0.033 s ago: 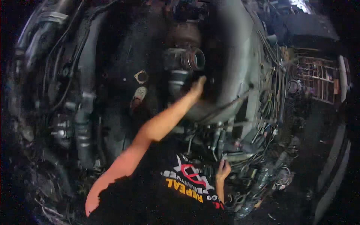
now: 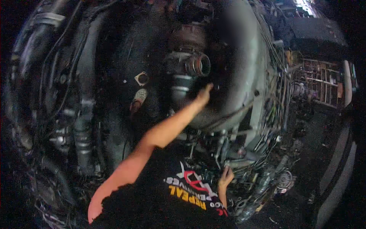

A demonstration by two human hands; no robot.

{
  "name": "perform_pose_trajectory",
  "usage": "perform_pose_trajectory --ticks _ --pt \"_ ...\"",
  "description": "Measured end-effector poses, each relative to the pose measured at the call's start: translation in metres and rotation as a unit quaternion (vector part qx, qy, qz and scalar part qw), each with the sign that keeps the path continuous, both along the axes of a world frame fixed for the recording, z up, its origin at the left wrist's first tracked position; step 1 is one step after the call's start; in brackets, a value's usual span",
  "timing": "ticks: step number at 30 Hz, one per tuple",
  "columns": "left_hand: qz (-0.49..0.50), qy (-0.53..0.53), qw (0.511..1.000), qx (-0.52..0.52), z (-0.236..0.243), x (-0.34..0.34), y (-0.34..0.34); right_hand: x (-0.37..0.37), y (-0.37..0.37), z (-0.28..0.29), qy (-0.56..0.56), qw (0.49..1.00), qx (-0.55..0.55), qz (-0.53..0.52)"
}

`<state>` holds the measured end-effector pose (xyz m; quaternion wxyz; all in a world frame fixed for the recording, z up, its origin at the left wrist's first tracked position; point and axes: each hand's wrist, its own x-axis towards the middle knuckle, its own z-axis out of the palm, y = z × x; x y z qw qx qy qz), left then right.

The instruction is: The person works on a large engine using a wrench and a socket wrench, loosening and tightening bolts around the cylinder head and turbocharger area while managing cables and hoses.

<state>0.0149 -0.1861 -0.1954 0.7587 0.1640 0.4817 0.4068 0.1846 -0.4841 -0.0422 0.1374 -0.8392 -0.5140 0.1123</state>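
Note:
My bare left arm stretches across the middle of the view, and my left hand (image 2: 205,94) reaches into a dark gap. Just above it is a round metal pipe opening (image 2: 204,64) with a ribbed collar. A big grey rounded duct (image 2: 246,65) curves past on the right of the hand. Its fingers are dark and blurred, so their pose is hidden. Lower right, my right hand (image 2: 227,177) is raised with its fingers pressed together beside a metal pipe (image 2: 239,164); whatever they hold cannot be made out.
A flat gasket-like plate (image 2: 142,78) with a round hole lies left of the pipe opening, above a shoe (image 2: 140,97). Hoses and cables (image 2: 272,103) crowd the right side. A dark hose (image 2: 83,141) runs down the left. Metal shelving (image 2: 322,82) stands far right.
The whole view has shifted slightly. My left hand sits a little lower and farther right in the picture; my right hand has barely moved.

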Motion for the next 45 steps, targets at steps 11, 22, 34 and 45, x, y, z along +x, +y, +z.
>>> perform_pose_trajectory --ticks 11,22,34,45 --pt "-0.099 -0.072 0.978 0.168 -0.010 -0.029 -0.008 0.002 0.009 -0.017 -0.117 0.985 -0.130 0.001" --pt "-0.088 0.006 0.991 0.102 0.003 -0.014 -0.012 0.008 0.003 -0.015 -0.155 0.984 -0.088 0.021" --pt "-0.103 -0.347 0.916 -0.173 0.023 0.013 0.052 -0.004 0.016 -0.001 -0.163 0.979 -0.001 -0.122" --pt "-0.133 -0.128 0.973 -0.136 0.047 0.014 0.054 0.003 0.020 -0.015 -0.160 0.881 0.249 -0.370"
